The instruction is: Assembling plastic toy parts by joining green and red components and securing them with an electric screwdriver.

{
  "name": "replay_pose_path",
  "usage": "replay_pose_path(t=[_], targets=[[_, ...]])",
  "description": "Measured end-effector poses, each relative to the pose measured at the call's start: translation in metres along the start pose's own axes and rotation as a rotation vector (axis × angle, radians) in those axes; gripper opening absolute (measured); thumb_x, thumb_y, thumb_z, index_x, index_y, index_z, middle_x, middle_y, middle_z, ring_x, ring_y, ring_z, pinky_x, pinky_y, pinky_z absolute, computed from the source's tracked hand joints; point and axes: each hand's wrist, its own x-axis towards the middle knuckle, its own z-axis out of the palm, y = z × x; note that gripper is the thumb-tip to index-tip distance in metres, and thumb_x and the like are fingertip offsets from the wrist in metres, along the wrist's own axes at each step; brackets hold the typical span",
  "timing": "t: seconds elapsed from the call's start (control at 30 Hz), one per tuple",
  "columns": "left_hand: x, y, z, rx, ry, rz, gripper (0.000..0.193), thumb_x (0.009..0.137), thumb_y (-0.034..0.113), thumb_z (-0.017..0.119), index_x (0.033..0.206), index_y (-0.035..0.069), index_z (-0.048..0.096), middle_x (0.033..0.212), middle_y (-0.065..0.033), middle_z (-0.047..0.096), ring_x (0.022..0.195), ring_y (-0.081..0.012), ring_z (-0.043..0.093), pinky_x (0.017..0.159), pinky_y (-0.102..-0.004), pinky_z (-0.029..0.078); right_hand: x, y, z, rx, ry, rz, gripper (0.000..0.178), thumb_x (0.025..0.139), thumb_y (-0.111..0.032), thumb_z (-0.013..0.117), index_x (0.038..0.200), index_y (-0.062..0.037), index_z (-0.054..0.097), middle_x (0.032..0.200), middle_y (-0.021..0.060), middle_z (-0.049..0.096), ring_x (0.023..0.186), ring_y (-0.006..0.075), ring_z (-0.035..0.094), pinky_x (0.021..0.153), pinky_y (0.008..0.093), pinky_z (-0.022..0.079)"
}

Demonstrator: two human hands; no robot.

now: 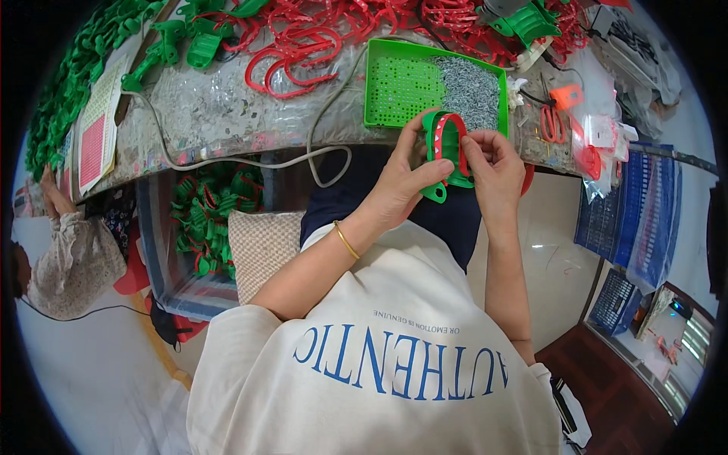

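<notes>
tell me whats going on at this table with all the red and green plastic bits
A person seated at a cluttered worktable holds a green plastic piece with a red curved piece set against it. The left hand grips it from below, and the right hand pinches its right edge. Just behind sits a green tray of small grey metal parts. Loose red hooks lie further back.
</notes>
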Motion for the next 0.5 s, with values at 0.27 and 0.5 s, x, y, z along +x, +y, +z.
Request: replay_pose_path(t=[0.27, 0.5], targets=[[0.000, 0.003, -0.011, -0.209, -0.132, -0.050, 0.068, 0.083, 0.022, 0.062, 0.142, 0.014, 0.028, 0.129, -0.0086, 0.046, 0.115, -0.0208, 0.050, 0.096, -0.0393, 0.044, 0.005, 0.005, -0.006, 0.191, -0.128, -0.020, 0.013, 0.086, -0.008, 0.064, 0.096, -0.0015, 0.059, 0.082, -0.0009, 0.060, 0.069, 0.0031, 0.054, 0.058, 0.0172, 0.043], [-0.004, -0.002, -0.039, -0.402, -0.216, -0.166, 0.070, 0.081, 0.041, 0.059, 0.134, 0.000, 0.037, 0.126, -0.0222, 0.051, 0.114, -0.0328, 0.054, 0.097, -0.0467, 0.045, 0.040, -0.005, -0.018, 0.213, 0.163, -0.301, 0.020, 0.085, -0.013, 0.064, 0.100, -0.0036, 0.055, 0.088, 0.0001, 0.056, 0.077, 0.0058, 0.053, 0.066, 0.0200, 0.044]])
